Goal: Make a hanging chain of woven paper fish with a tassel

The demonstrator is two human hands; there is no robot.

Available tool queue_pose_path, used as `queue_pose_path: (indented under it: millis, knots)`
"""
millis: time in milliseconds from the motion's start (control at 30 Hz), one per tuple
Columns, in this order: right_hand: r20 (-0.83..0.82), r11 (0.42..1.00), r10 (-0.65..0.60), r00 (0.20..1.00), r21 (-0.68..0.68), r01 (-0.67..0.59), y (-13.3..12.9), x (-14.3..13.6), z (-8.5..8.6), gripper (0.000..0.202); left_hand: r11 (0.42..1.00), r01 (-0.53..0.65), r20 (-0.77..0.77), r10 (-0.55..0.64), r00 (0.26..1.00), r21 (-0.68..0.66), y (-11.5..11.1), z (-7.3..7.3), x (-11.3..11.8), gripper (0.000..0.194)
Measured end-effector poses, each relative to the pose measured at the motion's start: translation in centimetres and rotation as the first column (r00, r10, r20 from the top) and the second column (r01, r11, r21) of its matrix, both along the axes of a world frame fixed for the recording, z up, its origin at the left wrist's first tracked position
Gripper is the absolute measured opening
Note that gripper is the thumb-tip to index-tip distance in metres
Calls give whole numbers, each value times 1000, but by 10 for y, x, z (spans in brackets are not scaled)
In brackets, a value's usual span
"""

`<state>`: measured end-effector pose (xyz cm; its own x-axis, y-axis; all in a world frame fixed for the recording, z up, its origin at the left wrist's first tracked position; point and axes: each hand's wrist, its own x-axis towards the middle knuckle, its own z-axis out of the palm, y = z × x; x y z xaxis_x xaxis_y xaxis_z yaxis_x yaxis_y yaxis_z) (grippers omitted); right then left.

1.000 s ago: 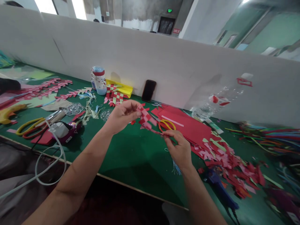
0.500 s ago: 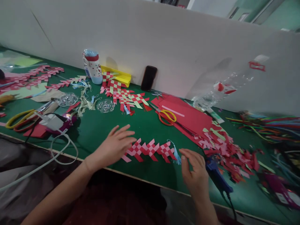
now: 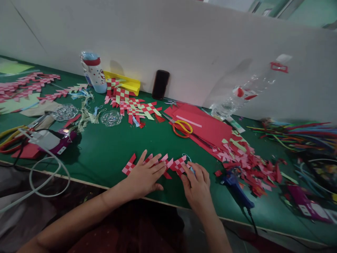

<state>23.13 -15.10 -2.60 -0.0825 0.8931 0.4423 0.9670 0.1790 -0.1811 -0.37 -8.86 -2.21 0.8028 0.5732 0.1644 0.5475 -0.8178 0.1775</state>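
Observation:
A row of red and pink checkered woven paper fish (image 3: pixel 129 166) lies along the near part of the green table, with a light-blue tassel (image 3: pixel 192 170) at its right end. Flat across the middle of the row rests my left hand (image 3: pixel 147 175), fingers spread, covering part of the weave. My right hand (image 3: pixel 197 182) is at the tasselled end, its thumb and curved fingers closed on the last woven piece and hiding part of the tassel.
Yellow-and-red-handled scissors (image 3: pixel 183 128) lie beside red paper sheets (image 3: pixel 210 123). Paper scraps (image 3: pixel 247 158) and a blue glue gun (image 3: pixel 238 188) are to the right. Behind stand a phone (image 3: pixel 160 84), a flask (image 3: pixel 95 73) and a plastic bottle (image 3: pixel 244 93). A white cable (image 3: pixel 50 154) loops at left.
My left hand has come down flat on the woven paper fish. The right hand has moved left onto the tasselled end, and the row now lies further left in view.

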Motion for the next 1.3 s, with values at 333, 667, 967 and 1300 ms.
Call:
queue_pose_path:
  millis: [333,667,967,1300]
  knots:
    - [183,992,29,983,-128,-5,6,-19,5,30,1000,-10,6,10,1000,12,-1,-4,1,63]
    - [91,996,-19,996,-81,26,7,-11,1,35,995,-84,30,82,996,60,-3,16,-21,61]
    - [168,994,7,986,-108,11,14,-18,1,32,940,-331,45,329,943,86,-23,-2,-95,55]
    - [116,972,220,969,-113,-207,14,-66,14,36,961,-271,-7,272,962,51,-38,-9,-107,56]
